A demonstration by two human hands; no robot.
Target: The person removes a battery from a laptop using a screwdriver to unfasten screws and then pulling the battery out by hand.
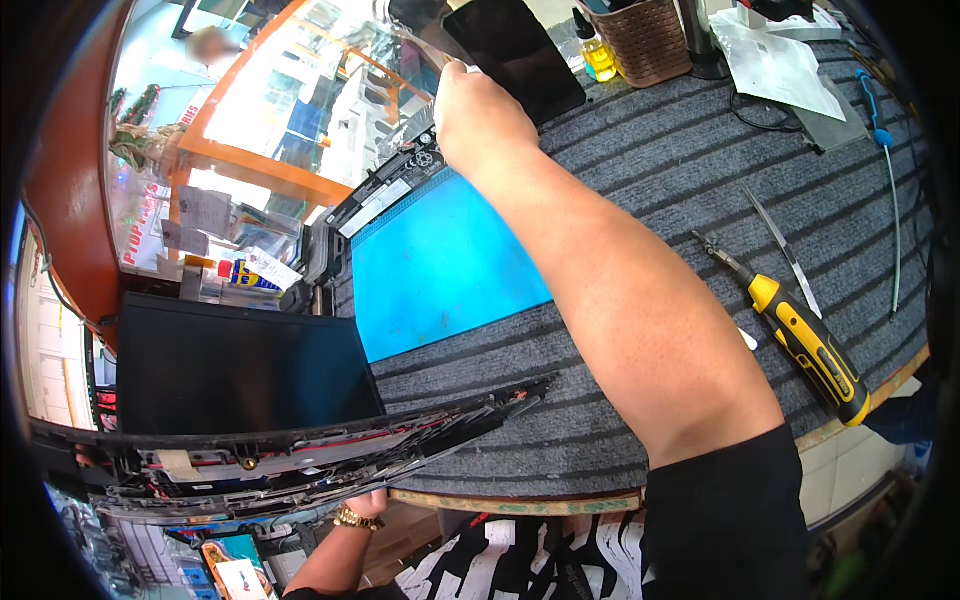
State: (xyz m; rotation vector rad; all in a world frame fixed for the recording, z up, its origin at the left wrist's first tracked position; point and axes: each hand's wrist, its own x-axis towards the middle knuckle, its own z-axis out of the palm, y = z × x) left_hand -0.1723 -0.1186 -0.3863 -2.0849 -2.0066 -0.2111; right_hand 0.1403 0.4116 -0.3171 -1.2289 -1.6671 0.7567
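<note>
At the lower left, an opened laptop [330, 455] is tipped up on edge, its inner parts and wires exposed and its dark screen [240, 370] behind. My left hand [370, 502], with a gold bracelet at the wrist, grips the laptop's near underside; most of its fingers are hidden behind it. My right arm stretches to the far side of the table. My right hand [475, 115] is closed there, beside a black flat panel [515, 55]; what it holds is hidden. Near that hand, a black laptop battery [380, 198] with white labels lies along the blue mat [440, 270].
A yellow-black electric screwdriver [810, 350], metal tweezers [785, 250] and a blue-handled tool [885, 150] lie on the right of the striped grey table cover [640, 190]. A brown basket [645, 45], a yellow liquid bottle [598, 55] and a plastic bag [775, 65] stand at the back.
</note>
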